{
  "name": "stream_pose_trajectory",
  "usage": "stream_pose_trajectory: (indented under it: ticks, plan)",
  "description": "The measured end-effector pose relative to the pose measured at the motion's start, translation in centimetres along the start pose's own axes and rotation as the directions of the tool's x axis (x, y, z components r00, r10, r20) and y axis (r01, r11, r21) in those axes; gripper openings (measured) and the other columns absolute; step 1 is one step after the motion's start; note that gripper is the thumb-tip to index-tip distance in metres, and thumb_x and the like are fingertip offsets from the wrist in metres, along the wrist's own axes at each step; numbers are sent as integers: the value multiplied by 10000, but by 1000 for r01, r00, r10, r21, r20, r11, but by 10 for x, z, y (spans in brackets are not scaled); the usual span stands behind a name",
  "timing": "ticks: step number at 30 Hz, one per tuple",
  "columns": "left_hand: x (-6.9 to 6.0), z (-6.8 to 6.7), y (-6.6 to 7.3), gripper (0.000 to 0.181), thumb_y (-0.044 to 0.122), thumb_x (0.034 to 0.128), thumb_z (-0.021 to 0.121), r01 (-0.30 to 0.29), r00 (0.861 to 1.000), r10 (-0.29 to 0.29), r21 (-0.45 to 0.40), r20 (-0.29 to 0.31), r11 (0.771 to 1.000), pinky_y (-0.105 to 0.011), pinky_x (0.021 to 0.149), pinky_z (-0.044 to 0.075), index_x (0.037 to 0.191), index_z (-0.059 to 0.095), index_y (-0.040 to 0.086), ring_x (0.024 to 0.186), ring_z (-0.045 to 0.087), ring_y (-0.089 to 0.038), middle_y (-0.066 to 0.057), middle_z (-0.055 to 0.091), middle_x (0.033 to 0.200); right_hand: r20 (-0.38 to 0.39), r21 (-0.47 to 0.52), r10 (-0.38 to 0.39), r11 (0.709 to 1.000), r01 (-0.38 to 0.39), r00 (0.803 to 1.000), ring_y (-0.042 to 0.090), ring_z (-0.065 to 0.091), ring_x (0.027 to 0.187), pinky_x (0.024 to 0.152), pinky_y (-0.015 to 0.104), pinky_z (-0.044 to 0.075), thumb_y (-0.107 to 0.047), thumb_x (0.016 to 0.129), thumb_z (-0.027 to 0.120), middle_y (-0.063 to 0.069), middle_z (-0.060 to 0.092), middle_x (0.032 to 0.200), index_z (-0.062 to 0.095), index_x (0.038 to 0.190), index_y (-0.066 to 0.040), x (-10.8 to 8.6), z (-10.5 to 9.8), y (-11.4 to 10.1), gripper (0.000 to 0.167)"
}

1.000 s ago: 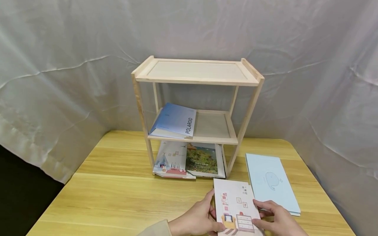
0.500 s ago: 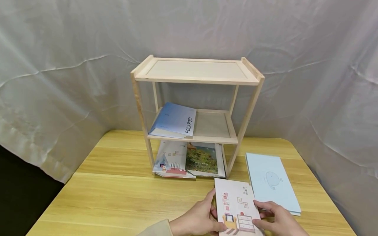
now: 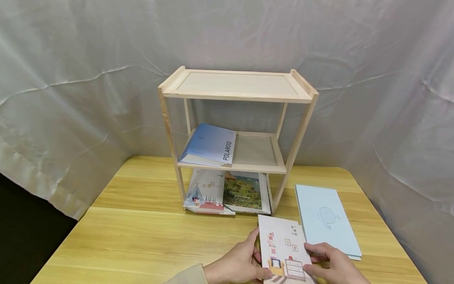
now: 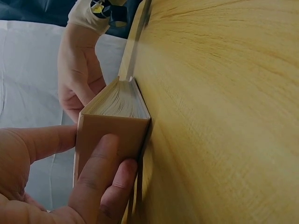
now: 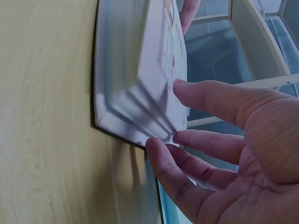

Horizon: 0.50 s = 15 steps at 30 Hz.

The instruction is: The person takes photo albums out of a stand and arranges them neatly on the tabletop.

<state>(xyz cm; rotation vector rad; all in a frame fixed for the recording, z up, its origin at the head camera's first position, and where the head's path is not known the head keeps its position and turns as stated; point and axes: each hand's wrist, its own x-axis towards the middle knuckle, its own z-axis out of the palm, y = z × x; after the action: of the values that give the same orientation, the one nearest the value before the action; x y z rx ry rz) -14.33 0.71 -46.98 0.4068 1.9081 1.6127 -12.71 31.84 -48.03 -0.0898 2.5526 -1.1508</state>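
Note:
A thick white album (image 3: 283, 246) with a drawn room on its cover lies near the table's front edge. My left hand (image 3: 237, 260) holds its left side, thumb on the cover; in the left wrist view the fingers press its spine (image 4: 105, 140). At the right side, my right hand (image 3: 331, 262) holds the edge between thumb and fingers; the right wrist view shows the fingertips at the corner of the album (image 5: 154, 84), whose pages fan slightly. Just right of it lies a light blue album (image 3: 328, 221) with a whale drawing.
A wooden three-tier shelf (image 3: 234, 98) stands behind. On its middle tier, at the left, lies a blue POLAROID album (image 3: 209, 145). The bottom tier holds a white album (image 3: 205, 193) and a photo album with a tree picture (image 3: 242, 192). Grey cloth (image 3: 227, 35) hangs around the table.
The white album and my left hand have shifted very slightly to the right since a second ago. Both hands keep their hold on the album.

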Motion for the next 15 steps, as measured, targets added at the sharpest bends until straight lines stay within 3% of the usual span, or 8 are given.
stream_pose_trajectory:
  ticks: [15]
  plan:
    - [-2, -13, -3, 1048, 47, 910, 822, 1, 999, -2, 41, 44, 999, -232, 624, 583, 1721, 158, 79, 738, 662, -126, -42, 631, 985, -43, -31, 65, 997, -67, 997, 207, 681, 1056, 883, 337, 640, -334, 917, 868, 115, 708, 1312, 632, 1445, 11, -1, 2, -7, 673]
